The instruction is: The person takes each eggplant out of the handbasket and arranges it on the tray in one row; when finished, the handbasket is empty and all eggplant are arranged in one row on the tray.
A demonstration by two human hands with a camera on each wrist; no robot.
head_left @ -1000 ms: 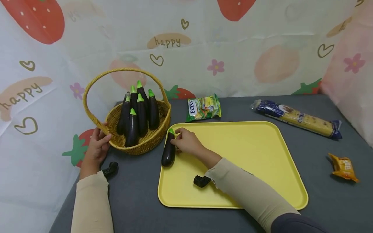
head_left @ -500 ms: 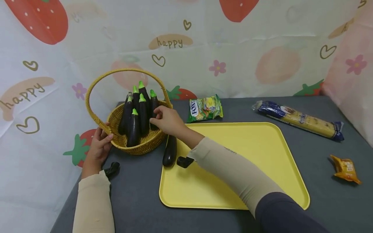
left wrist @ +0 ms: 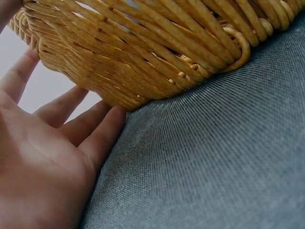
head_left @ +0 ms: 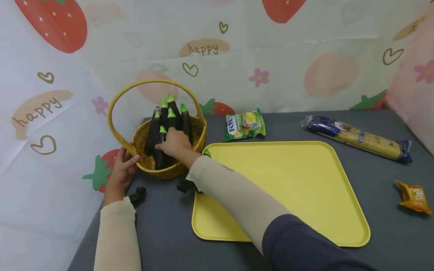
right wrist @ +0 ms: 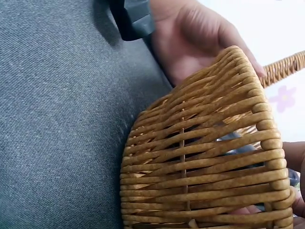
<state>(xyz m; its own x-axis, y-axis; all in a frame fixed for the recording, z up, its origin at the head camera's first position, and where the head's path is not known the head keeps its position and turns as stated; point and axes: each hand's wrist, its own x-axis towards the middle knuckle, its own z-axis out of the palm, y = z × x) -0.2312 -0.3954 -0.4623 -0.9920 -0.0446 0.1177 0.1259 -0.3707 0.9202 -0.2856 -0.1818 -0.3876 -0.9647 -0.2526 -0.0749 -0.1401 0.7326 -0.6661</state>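
A yellow wicker basket (head_left: 169, 173) with a tall handle stands at the left of the table. Several dark eggplants (head_left: 186, 122) with bright green stems lean upright in it. My left hand (head_left: 123, 171) holds the basket's left side, thumb over the rim; in the left wrist view its fingers (left wrist: 102, 131) lie against the outer wall. Reaching inside, my right hand (head_left: 178, 145) grips the front eggplant (head_left: 160, 158) between thumb and fingers. Another eggplant (head_left: 207, 153) lies on the left edge of the yellow tray (head_left: 281, 188), mostly hidden behind the right forearm.
A green snack bag (head_left: 245, 125) lies behind the tray. To the right are a long blue-and-yellow pasta packet (head_left: 359, 139) and a small orange packet (head_left: 414, 197). A patterned cloth backdrop (head_left: 285, 49) rises behind the grey table (head_left: 166, 229).
My right hand left the eggplant on the tray's left edge, moved left into the basket and took hold of the front eggplant there. My left hand stayed on the basket.
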